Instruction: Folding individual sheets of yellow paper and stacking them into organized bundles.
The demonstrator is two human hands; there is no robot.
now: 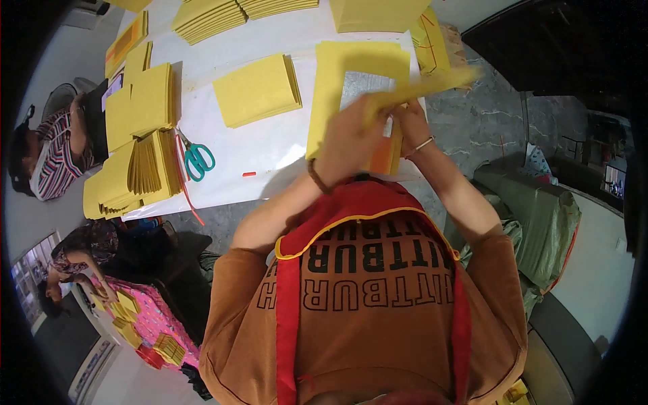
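Head view shows a blurred yellow paper piece [435, 86] raised at the two hands, and the relation that seems to count is its slant across them: its long axis runs from the left hand [351, 138] outward to the right and slightly away from the body. Its near end sits at the left fingers, which look bent closed around it with hardly any gap, though the back of that hand hides much of the grip. From those fingers the rest of the piece extends rightward, over the right hand [414, 125], its far tip lying beyond both hands. The right hand is the nearer one to the middle of the piece, just below it in view; its fingers are bunched close together, but whether they pinch the piece or merely stay beside it I cannot tell. Beneath both hands, a large yellow sheet [327, 101] lies on the white table [236, 152], its long side running away from the body, with a silvery patch [358, 88] and an orange patch [383, 162] partly covered by the hands. Left of it, well apart from the fingers, rests a smaller yellow stack [253, 91].
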